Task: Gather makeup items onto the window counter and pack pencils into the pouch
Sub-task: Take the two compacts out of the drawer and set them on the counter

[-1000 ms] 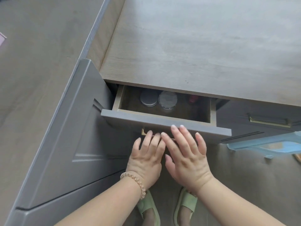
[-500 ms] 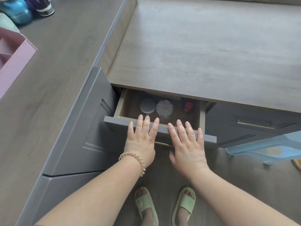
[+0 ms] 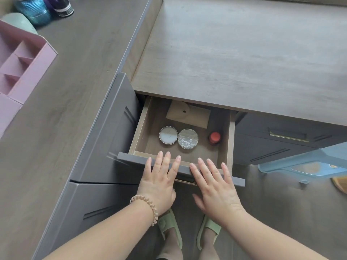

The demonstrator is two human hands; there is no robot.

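Observation:
A grey drawer (image 3: pixel 131 160) stands pulled out under the wooden desk top (image 3: pixel 234 59). Inside lie a white round tin (image 3: pixel 168 135), a clear round compact (image 3: pixel 188 138), a small red-capped bottle (image 3: pixel 214 138) and a tan flat pouch (image 3: pixel 188 114) at the back. My left hand (image 3: pixel 159 179) rests flat on the drawer's front edge, fingers spread, holding nothing. My right hand (image 3: pixel 214 186) lies beside it on the same edge, also spread and empty. No pencils are in view.
A pink divided organiser (image 3: pixel 20 66) sits on the left counter (image 3: pixel 75 72), with a blue ribbed jar (image 3: pixel 34 11) and a dark bottle (image 3: pixel 62 6) behind it. A light blue stool (image 3: pixel 304 164) stands at the right. My feet in green slippers (image 3: pixel 169 228) are below.
The drawer has come further out, showing the tan pouch at its back. Both hands moved from below the handle to the top of the drawer front.

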